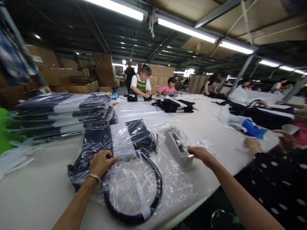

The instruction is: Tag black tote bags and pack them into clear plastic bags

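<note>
A clear plastic bag lies before me with a folded dark garment inside, a white band across it and a round black strap loop at its near end. My left hand rests on the bag with fingers curled and thumb bent in, gripping the film. To the right, a grey tape dispenser stands on the bag's edge. The fingers of my right hand are pinched together at its cutting end, on the tape; the tape itself is barely visible.
Bagged dark garments are stacked at left on the white table. Flat plastic bags and black garments lie farther back. Beside me at right is a person in a dotted sleeve. Other people work across the table.
</note>
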A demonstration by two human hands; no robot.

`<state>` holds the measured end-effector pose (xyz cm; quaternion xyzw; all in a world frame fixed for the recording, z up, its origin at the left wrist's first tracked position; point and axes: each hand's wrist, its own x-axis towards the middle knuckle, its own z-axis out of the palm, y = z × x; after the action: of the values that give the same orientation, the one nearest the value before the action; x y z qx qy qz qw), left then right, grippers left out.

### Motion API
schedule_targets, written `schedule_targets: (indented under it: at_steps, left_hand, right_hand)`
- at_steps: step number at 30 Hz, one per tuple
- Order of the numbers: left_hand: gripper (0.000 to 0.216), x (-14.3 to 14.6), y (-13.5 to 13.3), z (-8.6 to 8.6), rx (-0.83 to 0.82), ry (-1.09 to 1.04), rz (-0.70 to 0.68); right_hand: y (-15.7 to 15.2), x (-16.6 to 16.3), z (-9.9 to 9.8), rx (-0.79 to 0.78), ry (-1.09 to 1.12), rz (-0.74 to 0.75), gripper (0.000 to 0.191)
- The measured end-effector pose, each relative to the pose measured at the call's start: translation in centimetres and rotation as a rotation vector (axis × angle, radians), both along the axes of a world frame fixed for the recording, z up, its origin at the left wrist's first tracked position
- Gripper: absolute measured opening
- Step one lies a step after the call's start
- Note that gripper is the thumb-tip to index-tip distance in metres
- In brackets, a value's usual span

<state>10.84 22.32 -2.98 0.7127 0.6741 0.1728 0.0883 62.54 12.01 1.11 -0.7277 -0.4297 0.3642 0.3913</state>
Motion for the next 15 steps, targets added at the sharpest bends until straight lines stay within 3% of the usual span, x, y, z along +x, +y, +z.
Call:
schedule_targets:
  at_steps: [4,15]
  left_hand:
    - [0.035,-0.6,0.4,-0.6,-0.007,-0.006,0.001]
    - [0.038,-0.5,0.2,-0.3,-0.011,-0.017,0.0]
  right_hand:
    - [0.9,-0.9,-0.7,0.026,0.037,0.001,0.047]
    - [0.1,-2.5,-0.1,0.088,0.06,-0.008,0.031]
